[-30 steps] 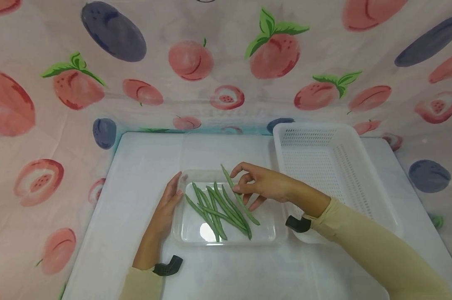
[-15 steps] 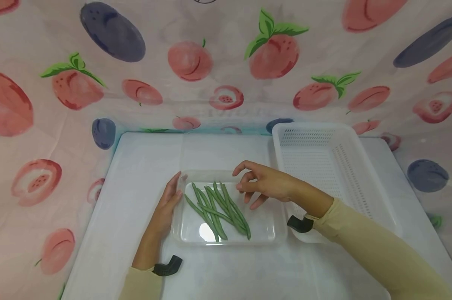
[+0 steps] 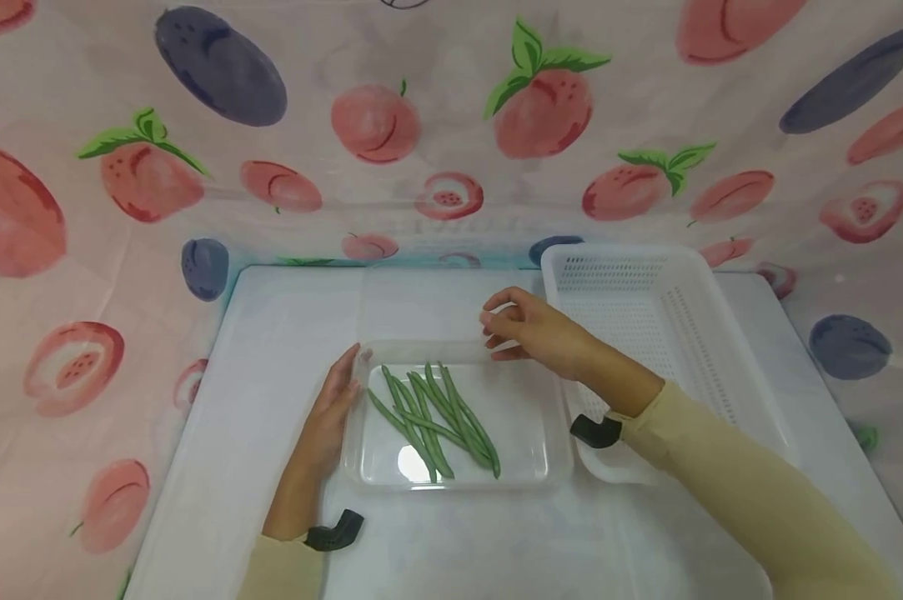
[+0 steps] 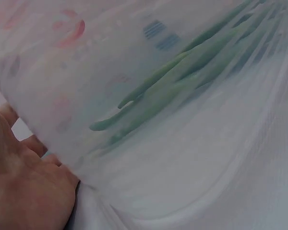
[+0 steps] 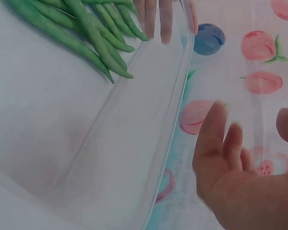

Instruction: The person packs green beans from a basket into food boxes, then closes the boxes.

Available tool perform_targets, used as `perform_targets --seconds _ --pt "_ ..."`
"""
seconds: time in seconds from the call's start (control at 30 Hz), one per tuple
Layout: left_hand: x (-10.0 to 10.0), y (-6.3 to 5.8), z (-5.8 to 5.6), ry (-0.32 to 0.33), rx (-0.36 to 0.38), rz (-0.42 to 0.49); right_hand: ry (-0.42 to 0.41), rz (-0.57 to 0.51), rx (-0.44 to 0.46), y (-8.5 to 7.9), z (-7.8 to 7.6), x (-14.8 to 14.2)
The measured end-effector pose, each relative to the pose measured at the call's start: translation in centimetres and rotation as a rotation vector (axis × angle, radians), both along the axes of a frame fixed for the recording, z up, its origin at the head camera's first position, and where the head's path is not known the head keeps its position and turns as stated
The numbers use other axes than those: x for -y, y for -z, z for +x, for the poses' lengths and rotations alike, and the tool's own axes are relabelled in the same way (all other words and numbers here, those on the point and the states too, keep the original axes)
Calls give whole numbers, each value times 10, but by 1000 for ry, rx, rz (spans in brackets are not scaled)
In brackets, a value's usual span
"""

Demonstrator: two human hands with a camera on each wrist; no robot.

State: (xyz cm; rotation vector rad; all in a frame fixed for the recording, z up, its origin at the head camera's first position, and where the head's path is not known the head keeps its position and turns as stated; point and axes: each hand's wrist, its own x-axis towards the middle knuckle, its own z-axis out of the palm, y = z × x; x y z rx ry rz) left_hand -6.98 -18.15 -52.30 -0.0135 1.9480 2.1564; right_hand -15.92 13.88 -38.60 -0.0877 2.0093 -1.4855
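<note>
Left hand (image 3: 329, 417) flat against clear tray (image 3: 529, 454) of green beans (image 3: 432, 417), right hand (image 3: 529, 329) loosely curled, empty, above tray's far edge.

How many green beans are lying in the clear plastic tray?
6, as far as the head view shows: the long green beans lie together as a fanned bundle in the left half of the clear plastic tray. They overlap, so one more may be hidden.

Green beans (image 3: 436, 417), clear tray (image 3: 526, 475), white basket (image 3: 646, 258)
</note>
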Motion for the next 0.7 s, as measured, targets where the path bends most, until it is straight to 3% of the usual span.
perform_targets --seconds 0.2,0.37,0.57,0.7 --pt "10 -10 -9 -9 -8 4 109 11 -40 1 -10 -10" --pt "22 -32 -30 24 27 -165 180 21 -35 0 -19 -16" --pt "35 -63 -64 62 124 -333 121 117 12 -3 -30 -15" --pt "35 -73 -83 85 182 -433 61 188 12 -2 -37 -11"
